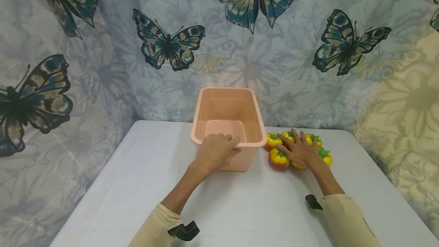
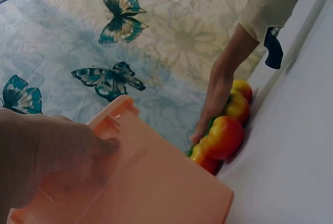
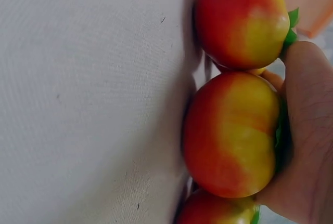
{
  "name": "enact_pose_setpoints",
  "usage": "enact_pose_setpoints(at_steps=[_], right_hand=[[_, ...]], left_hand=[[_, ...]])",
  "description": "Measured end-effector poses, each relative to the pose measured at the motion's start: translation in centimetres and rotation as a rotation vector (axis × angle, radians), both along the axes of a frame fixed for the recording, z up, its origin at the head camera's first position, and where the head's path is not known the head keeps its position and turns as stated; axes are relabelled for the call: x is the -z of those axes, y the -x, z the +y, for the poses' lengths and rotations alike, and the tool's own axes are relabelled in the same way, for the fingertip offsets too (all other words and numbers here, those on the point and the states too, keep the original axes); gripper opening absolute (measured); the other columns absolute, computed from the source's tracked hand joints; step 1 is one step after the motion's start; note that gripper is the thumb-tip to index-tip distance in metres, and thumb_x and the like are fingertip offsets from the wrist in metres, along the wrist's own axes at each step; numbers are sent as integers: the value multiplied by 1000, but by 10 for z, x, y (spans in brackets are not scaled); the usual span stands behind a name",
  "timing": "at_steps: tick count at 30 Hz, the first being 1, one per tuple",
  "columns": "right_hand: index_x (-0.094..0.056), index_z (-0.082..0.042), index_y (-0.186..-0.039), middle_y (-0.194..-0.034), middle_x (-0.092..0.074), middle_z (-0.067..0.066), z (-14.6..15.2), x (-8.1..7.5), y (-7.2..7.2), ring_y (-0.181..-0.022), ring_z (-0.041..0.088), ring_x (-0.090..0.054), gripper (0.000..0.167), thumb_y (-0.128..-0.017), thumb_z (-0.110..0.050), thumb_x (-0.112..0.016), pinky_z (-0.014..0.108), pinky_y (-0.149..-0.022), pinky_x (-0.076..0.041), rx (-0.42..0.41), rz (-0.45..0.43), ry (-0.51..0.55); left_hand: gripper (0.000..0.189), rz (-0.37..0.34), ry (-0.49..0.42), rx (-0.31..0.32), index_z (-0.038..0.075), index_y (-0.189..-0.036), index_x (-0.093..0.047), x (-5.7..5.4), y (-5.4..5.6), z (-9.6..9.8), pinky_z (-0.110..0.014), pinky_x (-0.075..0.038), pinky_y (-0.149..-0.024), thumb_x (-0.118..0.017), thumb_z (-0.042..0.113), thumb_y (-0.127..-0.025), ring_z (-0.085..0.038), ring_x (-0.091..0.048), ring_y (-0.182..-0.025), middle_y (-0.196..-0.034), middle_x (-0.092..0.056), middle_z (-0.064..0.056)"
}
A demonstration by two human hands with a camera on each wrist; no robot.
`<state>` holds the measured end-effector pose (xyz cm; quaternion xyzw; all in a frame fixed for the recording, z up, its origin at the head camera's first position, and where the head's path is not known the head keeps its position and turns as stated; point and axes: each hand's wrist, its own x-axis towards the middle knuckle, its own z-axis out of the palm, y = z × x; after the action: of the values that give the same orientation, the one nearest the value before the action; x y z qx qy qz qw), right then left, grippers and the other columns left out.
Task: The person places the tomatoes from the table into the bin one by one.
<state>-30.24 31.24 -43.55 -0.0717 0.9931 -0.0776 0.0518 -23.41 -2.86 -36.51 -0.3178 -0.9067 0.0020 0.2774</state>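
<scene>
My left hand [image 1: 218,149] grips the near rim of a peach plastic bin [image 1: 228,127], fingers curled over the edge and thumb outside, as the left wrist view shows. Nothing lies on the visible part of the bin's floor. To its right, my right hand [image 1: 300,151] rests with fingers spread over several red-and-yellow round fruits [image 1: 279,158] with green leafy tops, partly hiding them. In the right wrist view the palm lies against the leafy side of one fruit [image 3: 229,135], and the thumb reaches toward another fruit [image 3: 242,21].
The white table [image 1: 137,186] carries the bin and fruits close to its back edge. Behind it hangs a floral cloth [image 1: 288,79] printed with large butterflies. Each sleeve has a black strap piece [image 1: 185,231] at the cuff.
</scene>
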Motion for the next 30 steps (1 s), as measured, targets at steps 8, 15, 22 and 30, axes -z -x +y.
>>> enact_pose_setpoints(at_steps=[8, 15, 22, 30], right_hand=[[-25, -27, -167, -172, -3, 34, 6, -7, 3, -153, 68, 4, 84, -101, -78, -21, 91, -108, 12, -36, -24, 33], [-22, -28, -167, -172, 1, 32, 8, -31, 0, -153, 66, 8, 78, -103, -73, -26, 90, -110, 13, -37, 2, 37], [-15, -29, -169, -171, 10, 32, 24, -68, -9, -151, 66, 16, 78, -104, -71, -28, 90, -107, 16, -39, 45, 11], [-7, -29, -169, -171, 14, 31, 47, -97, -17, -150, 66, 21, 77, -106, -68, -28, 93, -105, 12, -44, 142, 21]], left_hand=[[47, -4, 62, 31, 23, -129, -66, -3, -3, -6, -34, -52, -87, -59, 59, -101, -17, -66, -96, -105, -70, 4], [76, -165, -135, 161, 20, -159, -43, -19, -4, -31, -50, -44, -115, -66, 58, -97, -24, -58, -136, -145, -61, -4], [103, -257, -170, -126, 18, -168, -21, -31, 3, -68, -69, -18, -127, -60, 74, -92, -42, -34, -156, -170, -34, -15], [127, -498, -190, -223, 8, -169, -3, -22, 13, -91, -73, 10, -127, -15, 98, -80, -43, 5, -164, -176, -3, -19]])
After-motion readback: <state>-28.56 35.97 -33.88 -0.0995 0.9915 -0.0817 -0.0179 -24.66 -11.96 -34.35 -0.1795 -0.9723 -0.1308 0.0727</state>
